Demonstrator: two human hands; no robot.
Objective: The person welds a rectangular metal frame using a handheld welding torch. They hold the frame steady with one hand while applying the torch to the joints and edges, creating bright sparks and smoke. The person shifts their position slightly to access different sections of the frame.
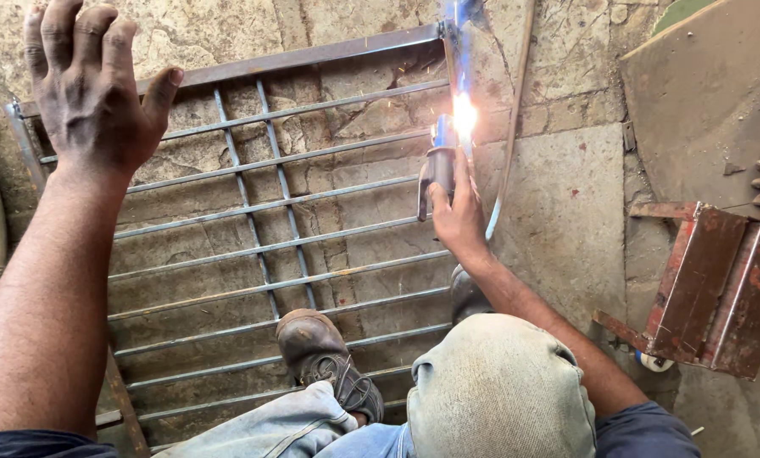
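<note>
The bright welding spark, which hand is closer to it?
Right. The right hand holds the electrode holder just below the spark; the left hand is raised far off at the grille's other side.

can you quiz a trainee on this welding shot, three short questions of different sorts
1. True or false: the left hand is raised open above the metal grille, gripping nothing.
2. What does the right hand hold? A) hammer B) electrode holder C) paintbrush
3. Fill in: the bright arc burns at the grille's ____ edge as seen in the picture.

Key: 1 true; 2 B; 3 right
</note>
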